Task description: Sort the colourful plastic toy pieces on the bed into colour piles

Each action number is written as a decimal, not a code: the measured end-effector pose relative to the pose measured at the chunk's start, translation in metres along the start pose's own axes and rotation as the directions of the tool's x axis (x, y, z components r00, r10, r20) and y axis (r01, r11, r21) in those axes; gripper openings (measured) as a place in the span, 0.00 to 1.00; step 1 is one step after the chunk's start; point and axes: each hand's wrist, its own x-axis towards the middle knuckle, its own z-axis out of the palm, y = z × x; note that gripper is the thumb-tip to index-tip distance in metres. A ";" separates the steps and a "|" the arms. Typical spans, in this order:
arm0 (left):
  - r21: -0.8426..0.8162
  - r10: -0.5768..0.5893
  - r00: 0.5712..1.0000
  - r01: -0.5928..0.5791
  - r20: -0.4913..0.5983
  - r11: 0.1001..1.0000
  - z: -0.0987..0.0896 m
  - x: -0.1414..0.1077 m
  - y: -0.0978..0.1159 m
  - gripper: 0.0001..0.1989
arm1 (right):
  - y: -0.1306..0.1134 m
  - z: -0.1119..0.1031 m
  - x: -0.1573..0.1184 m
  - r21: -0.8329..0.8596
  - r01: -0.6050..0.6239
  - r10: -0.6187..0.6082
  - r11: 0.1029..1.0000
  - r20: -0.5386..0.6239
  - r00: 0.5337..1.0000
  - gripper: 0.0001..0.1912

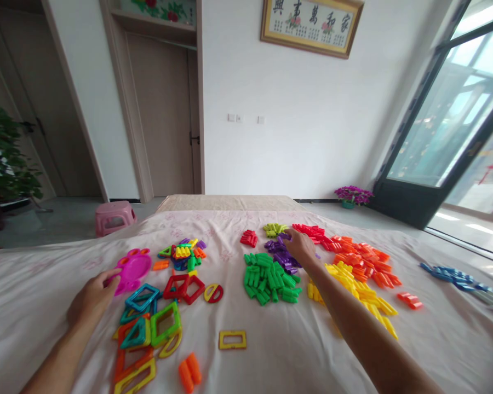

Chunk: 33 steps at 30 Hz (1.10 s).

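My left hand (91, 298) pinches the near edge of a magenta paw-shaped plastic piece (135, 270) on the left of the cloth. My right hand (302, 249) reaches over the purple building blocks (282, 256), its fingers closed at a purple block at the far edge of that pile. Its fingertips are partly hidden by the hand. Close around it lie green blocks (271, 278), yellow-green blocks (274, 230), red blocks (309, 232), orange blocks (359, 257) and yellow blocks (363, 290). My right forearm passes over the yellow pile.
Magnetic frame tiles (138, 350) overlap at the front left, with a small mixed pile of blocks (184, 253) behind them. A yellow rectangular frame (232, 340) lies front centre. Blue blocks (452, 276) lie far right. A pink stool (115, 216) stands beyond the cloth (225, 312).
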 end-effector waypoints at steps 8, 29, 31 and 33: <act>0.016 -0.060 0.998 0.060 0.012 0.998 -0.003 -0.004 0.010 0.24 | -0.038 0.013 -0.008 0.094 0.148 -0.145 0.984 -0.035 0.989 0.20; -0.012 -0.063 0.998 0.063 0.023 0.998 -0.005 -0.006 0.010 0.23 | -0.233 0.087 -0.066 0.294 0.371 -0.447 0.881 0.259 0.857 0.19; -0.015 -0.052 0.998 0.053 0.022 0.999 -0.005 -0.007 0.011 0.24 | -0.227 0.085 -0.068 0.446 0.282 -0.421 0.849 0.251 0.872 0.18; -0.013 -0.038 0.999 0.039 0.029 0.999 -0.006 -0.007 0.012 0.25 | -0.220 0.081 -0.071 0.646 0.159 -0.411 0.747 0.260 0.874 0.16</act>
